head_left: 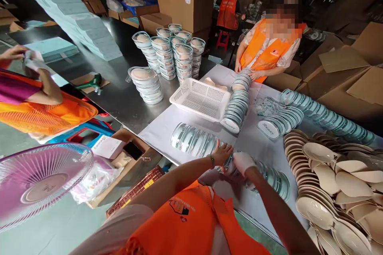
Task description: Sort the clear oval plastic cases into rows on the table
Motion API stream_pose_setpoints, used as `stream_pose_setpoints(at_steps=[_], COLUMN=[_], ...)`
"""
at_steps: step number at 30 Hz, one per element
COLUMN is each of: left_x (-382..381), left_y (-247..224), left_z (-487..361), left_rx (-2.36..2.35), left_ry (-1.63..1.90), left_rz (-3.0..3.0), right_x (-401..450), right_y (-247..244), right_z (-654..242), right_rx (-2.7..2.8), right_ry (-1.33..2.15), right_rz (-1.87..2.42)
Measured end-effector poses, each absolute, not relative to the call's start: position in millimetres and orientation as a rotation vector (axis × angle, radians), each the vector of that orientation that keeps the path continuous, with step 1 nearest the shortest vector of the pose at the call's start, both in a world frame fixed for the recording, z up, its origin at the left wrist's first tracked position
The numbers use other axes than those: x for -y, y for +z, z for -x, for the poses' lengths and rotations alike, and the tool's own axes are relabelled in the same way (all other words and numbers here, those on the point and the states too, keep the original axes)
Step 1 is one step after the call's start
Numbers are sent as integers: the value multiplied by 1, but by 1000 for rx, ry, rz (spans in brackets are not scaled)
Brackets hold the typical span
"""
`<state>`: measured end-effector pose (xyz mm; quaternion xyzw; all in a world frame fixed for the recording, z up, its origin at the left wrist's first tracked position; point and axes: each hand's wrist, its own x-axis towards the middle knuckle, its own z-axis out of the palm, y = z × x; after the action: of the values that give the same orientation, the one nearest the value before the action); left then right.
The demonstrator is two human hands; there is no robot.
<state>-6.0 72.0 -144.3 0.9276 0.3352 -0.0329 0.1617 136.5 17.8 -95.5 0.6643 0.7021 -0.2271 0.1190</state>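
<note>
Left hand: bare left hand [222, 154], fingers extended, touching the near row's middle
Right hand: pale-gloved right hand [243, 163], just beside the left; cannot tell whether its fingers grip
Near row: glossy, clear oval cases [194, 140], on edge, left and right of the hands
Basket: perforated white plastic basket [200, 99], beyond the row
Right: smooth, curved beige pieces [318, 153], nested and heaped
Surface: smooth white covering [160, 133]
</note>
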Motion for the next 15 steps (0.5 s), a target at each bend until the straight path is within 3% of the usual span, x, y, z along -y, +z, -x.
stream_pose_setpoints(at_steps=[9, 15], left_x=[-74, -77], left_y=[-142, -141], left_z=[3, 6], left_rx=[-952, -941], left_ry=[-103, -8], left_rz=[-2630, -2656], right_x=[64, 51], right_y=[-147, -131], right_z=[-110, -122], right_rx=[-1941, -2021], right_ry=[-608, -593], right_rz=[-1932, -1847])
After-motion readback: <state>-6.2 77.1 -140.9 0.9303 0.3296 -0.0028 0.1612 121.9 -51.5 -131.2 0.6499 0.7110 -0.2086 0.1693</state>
